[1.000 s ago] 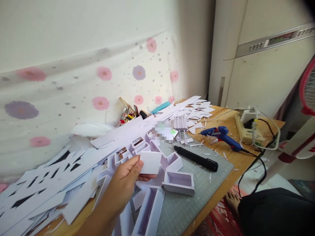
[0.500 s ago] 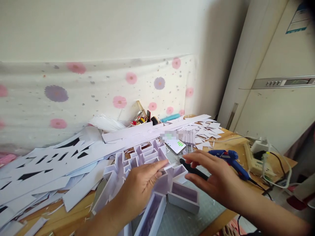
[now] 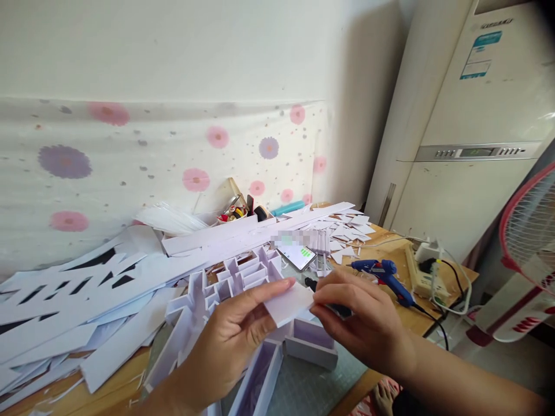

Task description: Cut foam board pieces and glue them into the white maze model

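Observation:
My left hand (image 3: pixel 229 335) grips a small flat white board piece (image 3: pixel 287 305) between thumb and fingers, held above the white model. At the piece's right edge, my right hand (image 3: pixel 364 315) is closed in a pinch, thumb and fingertips touching it. Below both hands stands the white model of thin upright walls and open boxes (image 3: pixel 318 349), partly hidden by my left hand and forearm. It rests on a grey-green cutting mat (image 3: pixel 303 384). A black tool (image 3: pixel 310 283) lies under my right hand, mostly covered, so its kind cannot be made out.
A blue glue gun (image 3: pixel 384 277) lies right of my right hand, near a power strip (image 3: pixel 422 274) with cables. Beyond the model is a phone (image 3: pixel 299 258). Cut white sheets (image 3: pixel 130 312) pile up on the left, with scraps (image 3: pixel 347 231) behind. A fan (image 3: pixel 529 231) stands at the right.
My right hand has moved in and closed at the piece's edge; before, it was apart with fingers spread. The piece now shows its flat face. The view has turned right, bringing the fan in.

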Tool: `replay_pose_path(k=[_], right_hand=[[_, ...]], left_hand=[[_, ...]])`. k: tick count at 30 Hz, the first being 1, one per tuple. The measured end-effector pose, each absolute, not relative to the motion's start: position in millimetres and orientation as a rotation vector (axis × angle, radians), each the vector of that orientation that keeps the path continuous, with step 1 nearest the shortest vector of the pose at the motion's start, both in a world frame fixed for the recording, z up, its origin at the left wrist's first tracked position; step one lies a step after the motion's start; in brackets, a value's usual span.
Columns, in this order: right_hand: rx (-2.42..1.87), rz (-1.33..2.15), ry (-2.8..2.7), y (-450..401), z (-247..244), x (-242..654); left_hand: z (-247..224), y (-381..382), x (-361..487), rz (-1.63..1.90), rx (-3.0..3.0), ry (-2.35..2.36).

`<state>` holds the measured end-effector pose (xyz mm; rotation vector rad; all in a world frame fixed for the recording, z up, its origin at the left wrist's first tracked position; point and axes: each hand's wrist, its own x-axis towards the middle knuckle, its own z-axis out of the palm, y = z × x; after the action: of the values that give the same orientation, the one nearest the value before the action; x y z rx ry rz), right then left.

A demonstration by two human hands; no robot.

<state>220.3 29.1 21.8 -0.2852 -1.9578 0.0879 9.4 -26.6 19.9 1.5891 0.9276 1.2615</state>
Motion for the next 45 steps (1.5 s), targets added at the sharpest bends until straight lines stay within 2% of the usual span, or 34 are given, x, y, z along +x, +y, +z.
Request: replay_pose_path(k=[6, 22, 29, 38, 45], right_hand=[[-0.216, 0.146, -1.953, 16, 31, 222], [-0.331, 0.172, -2.057, 18, 28, 228], [-0.456, 0.286, -1.967, 22, 24, 225], [-0.607, 0.914, -1.963, 35, 7, 213], [-0.636, 1.007, -1.948, 38, 8, 210]], left_hand=[[23, -27, 15, 1.261, 1.127, 0.518], [27, -28, 10, 1.195, 1.039, 0.534], [25, -25, -4, 1.242, 1.524, 0.858], [19, -23, 4, 1.526, 1.706, 1.168], [17, -23, 0, 1.472, 1.916, 1.393]])
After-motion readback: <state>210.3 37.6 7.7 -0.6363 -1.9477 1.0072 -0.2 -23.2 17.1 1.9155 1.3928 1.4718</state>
